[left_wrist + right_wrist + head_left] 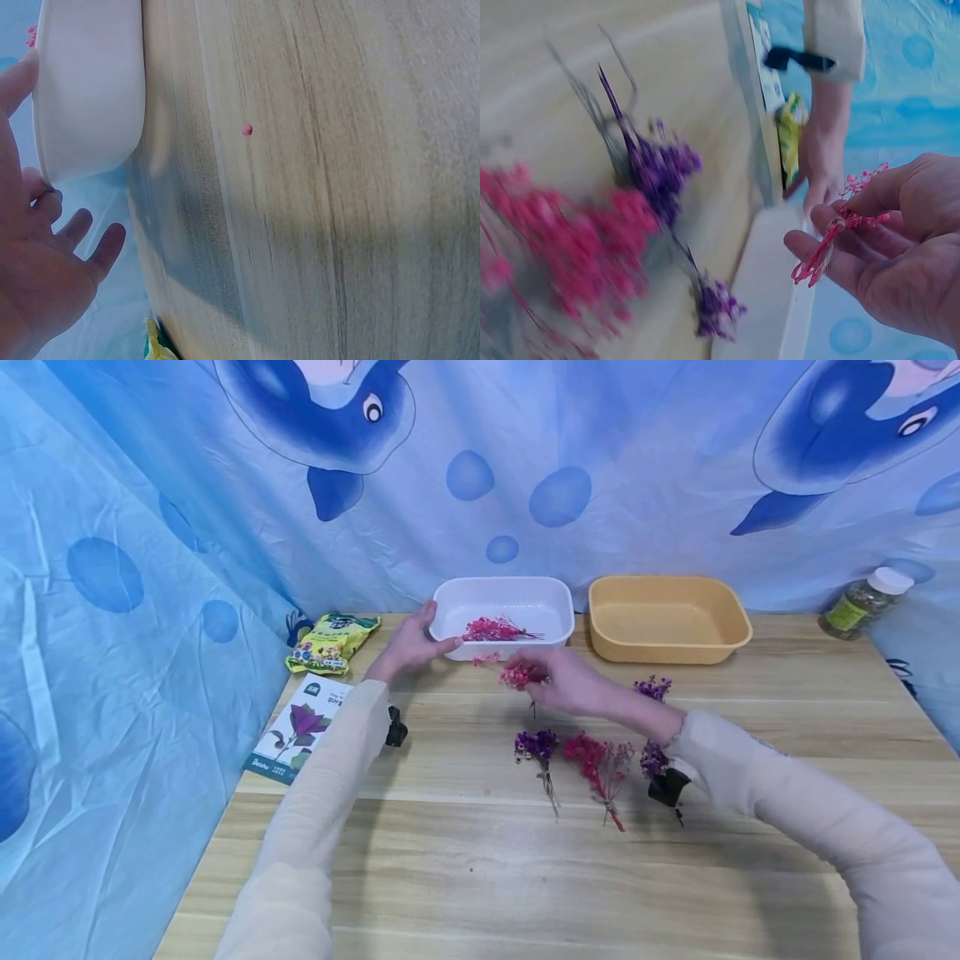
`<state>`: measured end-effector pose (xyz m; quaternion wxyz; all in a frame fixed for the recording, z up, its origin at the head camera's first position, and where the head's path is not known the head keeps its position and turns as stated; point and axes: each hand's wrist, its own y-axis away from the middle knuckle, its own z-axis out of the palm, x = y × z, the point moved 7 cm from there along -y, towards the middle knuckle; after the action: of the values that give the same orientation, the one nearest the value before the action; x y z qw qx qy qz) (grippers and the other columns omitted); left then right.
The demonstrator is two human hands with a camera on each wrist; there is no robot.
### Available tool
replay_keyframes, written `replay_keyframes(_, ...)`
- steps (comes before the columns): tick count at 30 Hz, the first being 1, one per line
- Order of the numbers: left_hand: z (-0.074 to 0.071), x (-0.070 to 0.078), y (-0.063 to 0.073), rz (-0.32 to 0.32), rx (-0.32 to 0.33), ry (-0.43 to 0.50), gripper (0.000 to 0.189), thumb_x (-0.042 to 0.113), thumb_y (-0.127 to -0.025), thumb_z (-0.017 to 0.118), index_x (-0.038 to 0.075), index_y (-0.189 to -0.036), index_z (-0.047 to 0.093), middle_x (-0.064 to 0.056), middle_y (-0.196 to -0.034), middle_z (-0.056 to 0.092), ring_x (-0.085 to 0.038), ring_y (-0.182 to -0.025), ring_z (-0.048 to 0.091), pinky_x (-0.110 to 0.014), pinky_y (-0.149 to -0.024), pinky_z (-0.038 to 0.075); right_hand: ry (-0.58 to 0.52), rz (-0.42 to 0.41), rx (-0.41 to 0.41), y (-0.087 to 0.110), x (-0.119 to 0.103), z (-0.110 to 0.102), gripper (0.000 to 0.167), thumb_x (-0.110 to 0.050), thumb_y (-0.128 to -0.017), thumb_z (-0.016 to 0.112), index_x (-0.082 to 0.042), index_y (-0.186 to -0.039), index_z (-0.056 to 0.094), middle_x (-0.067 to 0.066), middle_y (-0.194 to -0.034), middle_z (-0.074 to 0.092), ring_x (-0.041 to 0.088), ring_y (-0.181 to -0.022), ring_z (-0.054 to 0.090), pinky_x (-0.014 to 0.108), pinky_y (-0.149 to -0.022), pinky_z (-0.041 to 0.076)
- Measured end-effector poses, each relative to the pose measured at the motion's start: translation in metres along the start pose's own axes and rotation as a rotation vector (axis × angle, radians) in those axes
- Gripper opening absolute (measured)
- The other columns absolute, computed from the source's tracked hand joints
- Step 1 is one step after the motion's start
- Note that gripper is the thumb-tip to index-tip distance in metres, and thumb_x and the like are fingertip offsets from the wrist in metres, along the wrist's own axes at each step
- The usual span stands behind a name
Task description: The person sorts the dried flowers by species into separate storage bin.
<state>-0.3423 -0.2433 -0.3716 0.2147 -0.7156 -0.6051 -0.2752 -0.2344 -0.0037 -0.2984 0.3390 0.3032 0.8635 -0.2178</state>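
Note:
My left hand holds the left front corner of a white plastic tub, thumb over the rim. Its last fingers are spread apart in the left wrist view. Pink dried flowers lie inside the tub. Just in front of it, my right hand pinches a small sprig of pink dried flowers, its thin stems poking out between the fingers. Below that hand lie a purple flower sprig and a pink bunch. More purple sprigs are partly hidden by the right forearm.
A yellow tub stands right of the white one. A capped jar is at the far right. On the left lie a yellow-green packet and a flower-printed card. A printed blue curtain borders the table.

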Motion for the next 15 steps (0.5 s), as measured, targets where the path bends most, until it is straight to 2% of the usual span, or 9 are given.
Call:
replay_keyframes(3, 0.0, 0.0, -0.001, 0.01, 0.002, -0.005, 0.104, 0.043, -0.088, 0.076, -0.001, -0.157, 0.013, -0.018, -0.164, 0.01, -0.035, -0.15, 0.011, -0.043, -0.121, 0.009, 0.0, 0.013, 0.019, -0.009, 0.007, -0.012, 0.041, 0.011, -0.084, 0.065, 0.004, -0.124, 0.062, 0.017, -0.114, 0.068, 0.032, -0.103, 0.065, 0.042, -0.091, 0.055)
replay_keyframes(8, 0.001, -0.001, -0.001, 0.008, 0.004, -0.022, 0.104, 0.044, -0.088, 0.075, -0.001, -0.158, 0.013, -0.018, -0.164, 0.01, -0.034, -0.15, 0.012, -0.042, -0.121, 0.01, 0.008, 0.048, 0.007, -0.026, 0.02, -0.024, 0.039, 0.008, -0.088, 0.062, 0.004, -0.127, 0.061, 0.018, -0.115, 0.067, 0.033, -0.107, 0.063, 0.044, -0.097, 0.052)
replay_keyframes(15, 0.001, -0.002, -0.002, -0.002, 0.003, -0.026, 0.105, 0.045, -0.087, 0.075, 0.003, -0.159, 0.012, -0.016, -0.165, 0.01, -0.032, -0.15, 0.011, -0.044, -0.121, 0.011, 0.054, 0.094, 0.035, -0.05, 0.042, -0.036, 0.037, 0.009, -0.09, 0.057, 0.006, -0.128, 0.06, 0.021, -0.112, 0.067, 0.036, -0.105, 0.065, 0.043, -0.087, 0.056)
